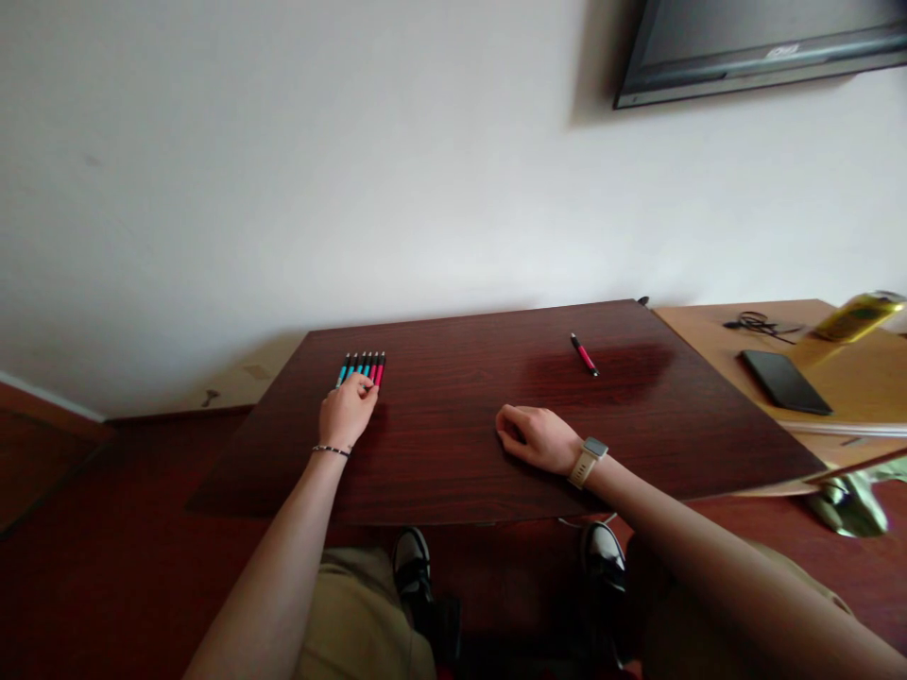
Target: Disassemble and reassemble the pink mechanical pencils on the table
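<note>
Several pens stand side by side in a row on the left part of the dark wooden table (439,378): blue pens (359,363) on the left, pink pens (381,368) at the right end. My left hand (347,408) is over the near ends of the row, fingers closed at the pink pens; it hides their lower parts. My right hand (539,437), with a watch at the wrist, rests curled on the table near its front edge, with nothing visible in it. A single pink pen (585,355) lies tilted farther back on the right.
A lighter wooden table (709,331) adjoins on the right, bearing a black phone (785,382), a black cable (758,325) and a yellow can (857,316). A screen (765,57) hangs on the wall behind. My shoes show below the front edge.
</note>
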Available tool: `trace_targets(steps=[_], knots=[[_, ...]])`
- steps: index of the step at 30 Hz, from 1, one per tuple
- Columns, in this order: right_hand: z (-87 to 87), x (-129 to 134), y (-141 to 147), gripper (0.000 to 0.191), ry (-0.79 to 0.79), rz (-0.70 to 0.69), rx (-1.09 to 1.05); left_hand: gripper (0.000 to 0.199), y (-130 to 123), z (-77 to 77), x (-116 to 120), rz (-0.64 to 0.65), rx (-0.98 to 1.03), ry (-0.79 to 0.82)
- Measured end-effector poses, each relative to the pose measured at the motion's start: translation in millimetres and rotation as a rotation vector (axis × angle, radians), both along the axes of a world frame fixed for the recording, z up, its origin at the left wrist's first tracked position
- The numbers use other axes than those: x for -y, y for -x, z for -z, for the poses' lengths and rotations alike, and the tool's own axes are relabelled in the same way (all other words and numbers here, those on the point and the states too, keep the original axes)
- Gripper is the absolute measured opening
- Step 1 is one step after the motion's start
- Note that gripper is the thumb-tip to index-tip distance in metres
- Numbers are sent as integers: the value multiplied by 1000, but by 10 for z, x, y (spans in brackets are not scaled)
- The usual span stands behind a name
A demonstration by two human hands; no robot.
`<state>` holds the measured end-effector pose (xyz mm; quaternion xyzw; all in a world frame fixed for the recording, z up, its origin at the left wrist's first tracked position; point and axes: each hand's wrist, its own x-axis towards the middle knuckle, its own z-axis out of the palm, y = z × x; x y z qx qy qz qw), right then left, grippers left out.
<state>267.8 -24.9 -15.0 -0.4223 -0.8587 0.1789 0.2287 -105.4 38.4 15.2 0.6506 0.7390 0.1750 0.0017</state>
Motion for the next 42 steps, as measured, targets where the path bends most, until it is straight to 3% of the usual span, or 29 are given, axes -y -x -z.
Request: trace_targets(steps=[7,16,29,35,42], knots=[[22,-6,-3,1,-7,-2,4,31,135,106,38,-46,-40,53],[14,0,0,1,-6,-6,3,40,38,138,48,-73,-144,91],[29,-5,-21,2,-7,-6,3,38,-69,143,12,-98,-206,111],[22,-7,-11,1,-7,3,-10,29,-220,143,-13,21,-153,16],[-8,-50,-32,4,110,51,-203,15,-636,72,25,329,21,-160]])
